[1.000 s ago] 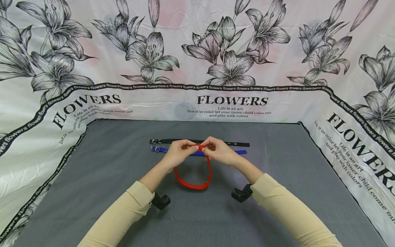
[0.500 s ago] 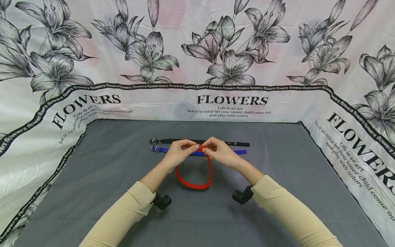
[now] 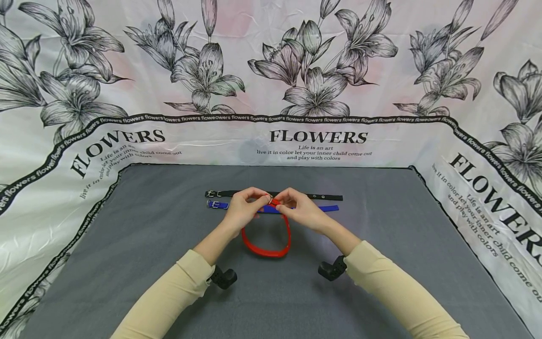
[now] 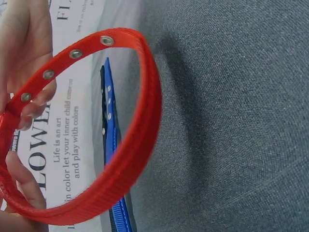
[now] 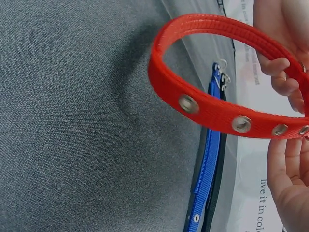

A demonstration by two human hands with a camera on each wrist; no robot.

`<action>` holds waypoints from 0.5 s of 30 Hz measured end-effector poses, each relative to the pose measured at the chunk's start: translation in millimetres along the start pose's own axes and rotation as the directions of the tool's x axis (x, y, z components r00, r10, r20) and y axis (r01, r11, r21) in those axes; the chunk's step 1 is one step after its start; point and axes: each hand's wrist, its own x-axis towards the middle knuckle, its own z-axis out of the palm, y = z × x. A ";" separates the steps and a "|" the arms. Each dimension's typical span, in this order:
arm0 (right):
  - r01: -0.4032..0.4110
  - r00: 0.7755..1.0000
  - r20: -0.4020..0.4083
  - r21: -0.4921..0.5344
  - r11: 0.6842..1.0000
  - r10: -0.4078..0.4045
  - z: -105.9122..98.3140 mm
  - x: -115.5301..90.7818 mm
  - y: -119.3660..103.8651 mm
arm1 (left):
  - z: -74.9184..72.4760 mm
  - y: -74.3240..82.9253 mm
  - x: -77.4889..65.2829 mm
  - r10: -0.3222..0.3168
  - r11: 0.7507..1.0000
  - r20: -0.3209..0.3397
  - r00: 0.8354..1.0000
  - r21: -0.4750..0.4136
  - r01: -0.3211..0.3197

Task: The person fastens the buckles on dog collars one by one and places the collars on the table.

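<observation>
Near side: both sleeves reach in from the near edge of the surface, a black wrist device showing at the left cuff. Red collar: held as a loop above the surface, midway between left and right edges, its curve hanging toward the near edge. Webbing looks thick and ribbed, bright red; metal-ringed eyelets run along one end, the nearest to the hands close by the join.

Left hand and right hand each pinch the red collar, fingertips close together at its metal buckle.

Progress (judged): ends brought together, fastening under way; fingers hide whether the prong is seated. Securing the buckle likely remains.

Beyond: blue collar, then black collar, flat, roughly parallel to the far edge, buckle ends toward the left edge; neither looped.

Past the far edge: floral cloth.
</observation>
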 end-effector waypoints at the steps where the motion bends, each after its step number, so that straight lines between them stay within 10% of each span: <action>1: -0.002 1.000 0.001 0.001 1.000 0.002 -0.3 -0.1 -0.2 | 0.2 0.1 0.2 0.001 1.000 -0.006 1.000 -0.020 -0.001; 15: -0.039 0.999 0.018 0.074 0.996 0.038 -5.7 2.1 0.4 | 3.2 4.0 0.1 0.008 0.984 -0.011 1.000 -0.176 -0.010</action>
